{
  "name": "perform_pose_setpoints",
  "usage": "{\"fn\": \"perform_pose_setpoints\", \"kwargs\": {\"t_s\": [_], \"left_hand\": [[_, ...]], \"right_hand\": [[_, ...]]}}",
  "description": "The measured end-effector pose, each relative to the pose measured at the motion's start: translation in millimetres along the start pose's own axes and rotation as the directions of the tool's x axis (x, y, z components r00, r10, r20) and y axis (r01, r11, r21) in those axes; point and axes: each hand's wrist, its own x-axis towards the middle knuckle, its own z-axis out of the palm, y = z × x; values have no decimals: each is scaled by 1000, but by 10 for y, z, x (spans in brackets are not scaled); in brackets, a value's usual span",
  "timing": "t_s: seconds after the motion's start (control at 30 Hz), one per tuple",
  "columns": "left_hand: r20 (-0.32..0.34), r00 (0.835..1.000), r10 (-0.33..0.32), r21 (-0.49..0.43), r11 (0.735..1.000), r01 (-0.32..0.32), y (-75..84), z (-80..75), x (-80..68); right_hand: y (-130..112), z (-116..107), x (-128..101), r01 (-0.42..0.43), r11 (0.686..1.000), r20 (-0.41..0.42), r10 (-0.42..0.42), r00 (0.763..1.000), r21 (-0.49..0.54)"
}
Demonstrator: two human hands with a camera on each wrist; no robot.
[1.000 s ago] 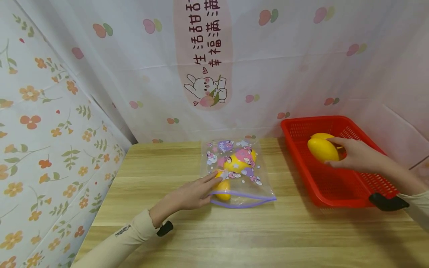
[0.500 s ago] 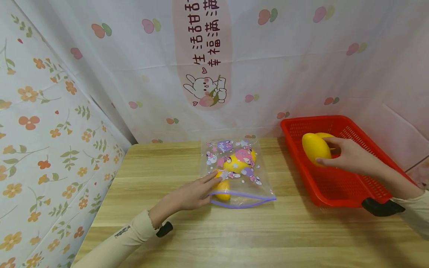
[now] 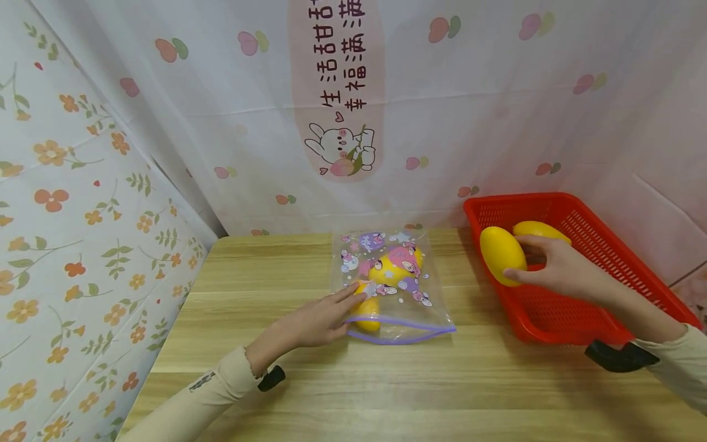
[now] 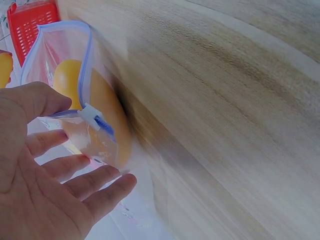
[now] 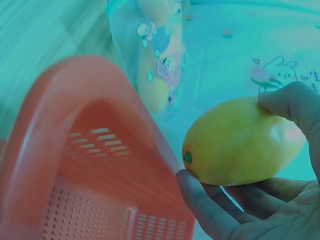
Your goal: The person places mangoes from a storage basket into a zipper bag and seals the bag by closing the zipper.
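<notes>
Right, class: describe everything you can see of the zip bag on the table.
The zip bag is clear plastic printed with pink and purple cartoon figures, edged by a purple zip strip with a white slider. It lies flat on the wooden table, left of the red basket, with yellow mangoes inside. The left hand pinches its mouth at the slider.

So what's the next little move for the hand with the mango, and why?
Probably carry the mango leftward toward the zip bag's mouth. The right hand already grips it above the red basket's rim, and the left hand holds the bag's opening by its slider, with mangoes inside already.
</notes>
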Motion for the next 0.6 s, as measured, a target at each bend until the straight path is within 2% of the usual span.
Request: {"fn": "perform_pose_setpoints", "kwargs": {"t_s": [0.23,0.6], "left_hand": [[8,1000,-9,4,1000,9,-7,9,8],[-10,1000,6,-5,1000,-6,-18,16,7]], "right_hand": [[-64,89,-31,20,1000,16,-20,1000,19],[-113,320,-98,143,980,70,-154,986,135]]}}
